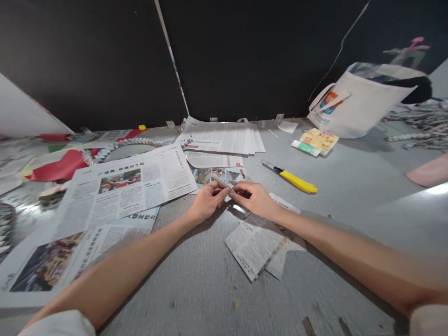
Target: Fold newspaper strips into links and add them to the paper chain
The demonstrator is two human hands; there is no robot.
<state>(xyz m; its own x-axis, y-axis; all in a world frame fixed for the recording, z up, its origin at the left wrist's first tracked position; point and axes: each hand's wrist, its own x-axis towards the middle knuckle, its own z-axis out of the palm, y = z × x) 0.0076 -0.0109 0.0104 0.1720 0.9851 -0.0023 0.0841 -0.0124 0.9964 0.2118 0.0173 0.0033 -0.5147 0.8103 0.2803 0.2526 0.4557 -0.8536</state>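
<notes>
1. The step in hand looks like folding or creasing a small piece of paper; the exact fold is too small to tell.
2. The left hand [205, 201] and right hand [258, 200] nearly meet at the middle of the bench [196, 289], fingers closed in a pinch on a narrow folded paper strip [219, 180], which slants between them.
3. Cut newspaper pieces [249, 245] lie just near of the right hand, overlapping; the yellow cutter knife [297, 181] lies farther right, apart from both hands.
4. A large newspaper sheet [157, 179] spreads to the left of the left hand.
5. The next move seems to call for keeping the strip's edges aligned while thumbs and fingers press the crease flat.
</notes>
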